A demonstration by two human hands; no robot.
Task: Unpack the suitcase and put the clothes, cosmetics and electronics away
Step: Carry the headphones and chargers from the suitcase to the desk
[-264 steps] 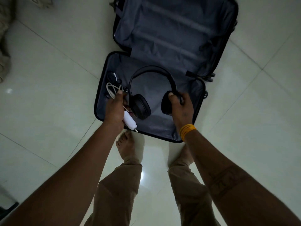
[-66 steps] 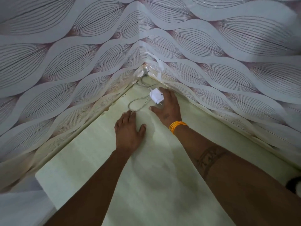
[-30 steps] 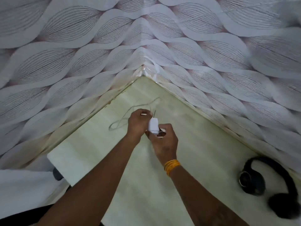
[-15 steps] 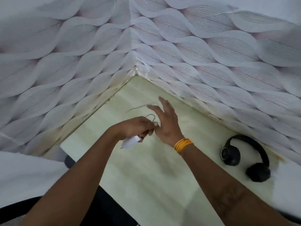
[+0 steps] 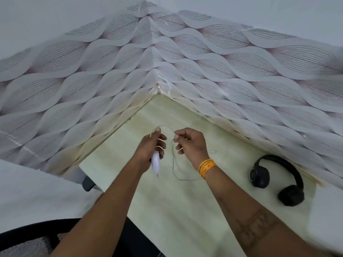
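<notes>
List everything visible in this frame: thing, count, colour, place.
white plug-in charger adapter: 1, white, in left hand, prongs down
thin white charger cable: 1, white, strung between both hands, loop hanging toward desk
black over-ear headphones: 1, black, on desk right, near wall
pale green laminate desk: 1, pale green, in wall corner
leaf-pattern wallpaper: grey-white, both walls
black mesh chair: 1, black, bottom left
orange thread wristband: orange, right wrist
left hand: grips adapter and cable
right hand: pinches cable

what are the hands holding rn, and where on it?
Left hand grips the white charger by its upper body, cable wrapped round the fingers; right hand pinches the cable mid-length.
</notes>
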